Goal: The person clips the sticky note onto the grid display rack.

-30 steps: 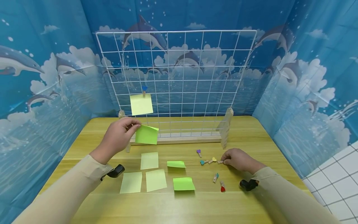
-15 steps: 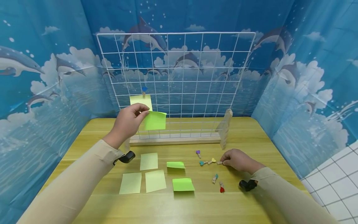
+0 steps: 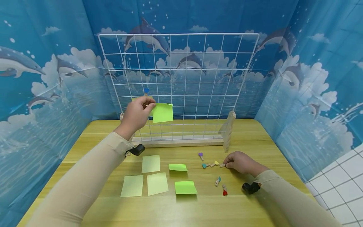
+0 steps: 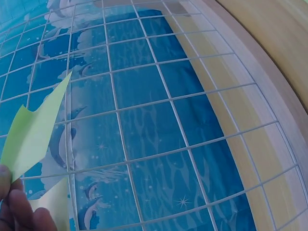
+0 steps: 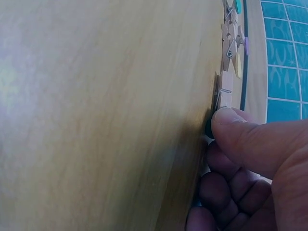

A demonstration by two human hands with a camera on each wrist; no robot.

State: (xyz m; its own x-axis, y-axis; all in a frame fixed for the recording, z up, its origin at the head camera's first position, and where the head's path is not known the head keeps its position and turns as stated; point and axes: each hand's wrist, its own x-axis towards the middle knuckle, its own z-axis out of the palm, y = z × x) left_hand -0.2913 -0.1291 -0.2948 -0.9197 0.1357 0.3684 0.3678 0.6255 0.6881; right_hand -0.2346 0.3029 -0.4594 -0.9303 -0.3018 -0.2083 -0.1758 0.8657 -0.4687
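My left hand pinches a bright green sticky note by its upper left corner, in front of the white wire grid. Behind that hand, a pale yellow note hangs from the grid under a blue heart clothespin, mostly hidden in the head view. Down on the table, my right hand pinches the end of a small wooden clothespin between thumb and finger. Clothespins with a yellow heart and a teal heart lie in line beside it.
Pale yellow notes and green notes lie on the wooden table. Other clothespins, with purple, teal and red hearts, lie near the right hand. Wooden feet hold the grid upright.
My left hand has risen and shifted right with the green note, now covering most of the hanging yellow note. The right hand stays in place at the clothespin.
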